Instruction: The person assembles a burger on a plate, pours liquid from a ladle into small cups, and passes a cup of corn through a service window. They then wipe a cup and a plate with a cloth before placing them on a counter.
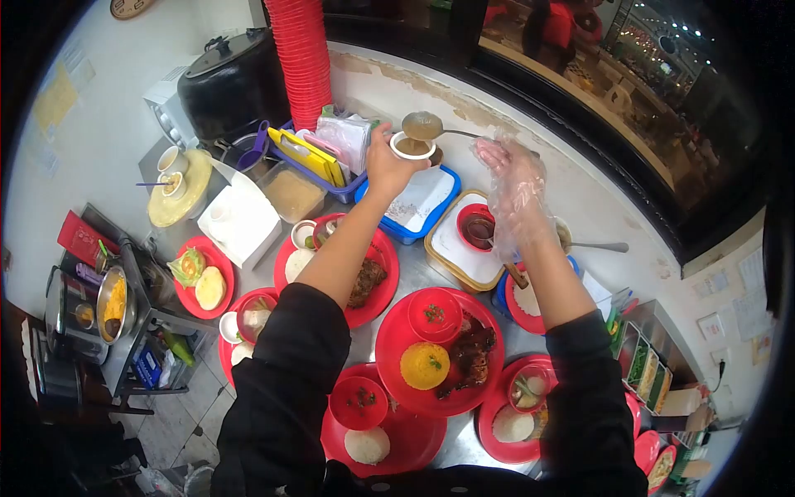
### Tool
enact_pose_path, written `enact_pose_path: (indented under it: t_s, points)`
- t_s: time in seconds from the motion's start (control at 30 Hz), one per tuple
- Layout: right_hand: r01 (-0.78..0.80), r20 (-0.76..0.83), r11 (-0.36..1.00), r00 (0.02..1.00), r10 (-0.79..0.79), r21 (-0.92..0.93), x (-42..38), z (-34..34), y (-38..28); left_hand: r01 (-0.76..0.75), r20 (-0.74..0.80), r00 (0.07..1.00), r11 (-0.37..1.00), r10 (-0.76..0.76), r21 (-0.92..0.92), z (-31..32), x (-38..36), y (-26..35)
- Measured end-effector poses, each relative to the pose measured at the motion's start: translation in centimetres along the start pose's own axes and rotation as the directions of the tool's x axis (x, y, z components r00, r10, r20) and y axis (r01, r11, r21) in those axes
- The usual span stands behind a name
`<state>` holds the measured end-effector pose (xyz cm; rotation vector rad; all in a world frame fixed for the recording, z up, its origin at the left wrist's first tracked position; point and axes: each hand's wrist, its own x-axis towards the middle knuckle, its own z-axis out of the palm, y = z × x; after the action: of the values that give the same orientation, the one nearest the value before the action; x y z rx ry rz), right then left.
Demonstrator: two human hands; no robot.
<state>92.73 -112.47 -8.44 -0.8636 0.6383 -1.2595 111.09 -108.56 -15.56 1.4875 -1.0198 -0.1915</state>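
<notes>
Holds a white sauce cup [413,156] in the bare left hand [389,170], fingers narrowed around its side, up near the blue-rimmed container [407,235]. Grips a metal serving spoon [423,126] by its handle in the gloved right hand [515,176], fingers closed, bowl at the cup's rim. Cup probably light, stiff, slippery if sauce-smeared; best gripped below the rim. Spoon likely rigid and bowl-heavy; best held firmly mid-handle. No brands or labels legible; wall papers [56,99] too small to read.

Black lidded pot [232,93] beside white appliance [168,108], clock [129,7] on the wall [112,108]
</notes>
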Motion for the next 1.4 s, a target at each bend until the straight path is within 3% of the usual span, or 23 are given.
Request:
enact_pose_path:
  t_s: [0.23,0.3,0.33,0.37,0.4,0.43,0.5,0.63,0.67,0.73,0.77,0.83,0.87,0.97,1.03,1.1,1.2,1.23,1.3,1.33,1.4]
  points:
    - [-0.014,-0.025,0.993,1.000,0.017,0.121,1.6,-1.2,2.0,0.051,-0.115,0.992,0.998,-0.046,0.043,-0.3,-0.1,-1.2]
    - [0.025,0.072,0.999,0.997,-0.022,-0.035,3.2,-2.2,3.0,0.057,-0.142,0.989,0.998,-0.051,0.039,-1.9,-0.5,-1.7]
    - [0.001,0.097,1.000,0.995,0.001,-0.025,3.6,-2.3,3.7,0.026,-0.131,0.991,0.999,-0.022,0.030,-2.3,-0.9,-1.8]
    - [0.013,0.068,0.989,0.998,-0.004,-0.144,3.9,-2.4,4.4,-0.004,-0.123,0.992,1.000,0.007,0.025,-2.8,-1.4,-2.0]
    - [0.026,0.044,0.965,0.999,-0.015,-0.261,4.2,-2.3,5.1,-0.061,-0.135,0.988,0.994,0.073,0.093,-3.4,-1.9,-2.1]
    - [0.009,0.075,0.969,0.997,0.010,-0.248,4.1,-2.0,5.8,-0.117,-0.140,0.980,0.980,0.140,0.164,-4.2,-2.6,-1.9]
    - [0.122,0.124,0.938,0.989,-0.085,-0.324,3.5,-1.7,6.9,-0.081,-0.097,0.991,0.985,0.097,0.155,-5.7,-4.1,-0.6]
    - [0.041,0.145,0.914,0.989,0.020,-0.404,3.0,-1.3,7.1,-0.108,0.024,0.994,0.966,0.105,0.234,-8.5,-7.0,0.3]
    - [-0.054,0.141,0.928,0.984,0.113,-0.368,3.2,-1.6,7.2,-0.166,0.040,0.986,0.948,0.161,0.271,-8.9,-7.6,0.5]
    - [-0.222,0.126,0.907,0.951,0.282,-0.359,2.1,-1.3,6.3,-0.122,0.161,0.984,0.948,0.076,0.294,-9.9,-8.2,0.5]
    - [-0.219,0.128,0.909,0.952,0.279,-0.356,1.0,-1.1,5.5,-0.121,0.204,0.977,0.944,0.059,0.306,-10.0,-8.4,0.2]
    - [0.115,0.309,0.605,0.923,0.227,-0.788,-1.9,-1.0,3.2,-0.108,0.298,0.955,0.930,-0.001,0.350,-10.7,-8.4,0.8]
    - [0.099,0.279,0.588,0.934,0.223,-0.803,-3.6,-1.1,1.7,-0.101,0.390,0.919,0.915,-0.065,0.391,-10.6,-8.6,1.1]
    - [0.109,0.320,0.598,0.911,0.260,-0.794,-8.2,-1.3,-2.0,-0.136,0.515,0.843,0.867,-0.153,0.480,-9.8,-9.1,1.3]
    - [-0.248,0.220,0.899,0.914,0.340,-0.360,-9.7,-2.1,-3.5,-0.159,0.565,0.809,0.864,-0.163,0.477,-8.4,-9.5,0.7]
    - [-0.179,0.246,0.914,0.928,0.280,-0.365,-13.5,-3.3,-6.3,-0.186,0.608,0.774,0.856,-0.174,0.483,-6.8,-10.3,-0.1]
    - [0.052,0.277,0.850,0.954,0.113,-0.524,-18.3,-5.6,-9.5,-0.147,0.642,0.722,0.850,-0.257,0.505,-4.7,-11.4,-0.4]
    - [0.053,0.269,0.848,0.957,0.107,-0.528,-19.7,-6.4,-10.5,-0.153,0.630,0.715,0.811,-0.303,0.565,-4.2,-11.8,-0.3]
    - [0.079,0.109,0.711,0.994,-0.004,-0.699,-22.2,-8.3,-12.6,-0.164,0.619,0.706,0.770,-0.346,0.617,-3.4,-12.4,-0.1]
    - [0.078,0.103,0.709,0.995,-0.008,-0.701,-23.5,-9.2,-13.4,-0.164,0.595,0.710,0.734,-0.376,0.659,-3.2,-12.7,0.0]
    - [0.007,-0.118,0.679,0.983,-0.138,-0.734,-25.9,-11.0,-14.7,-0.151,0.555,0.708,0.674,-0.437,0.723,-2.9,-13.0,0.6]
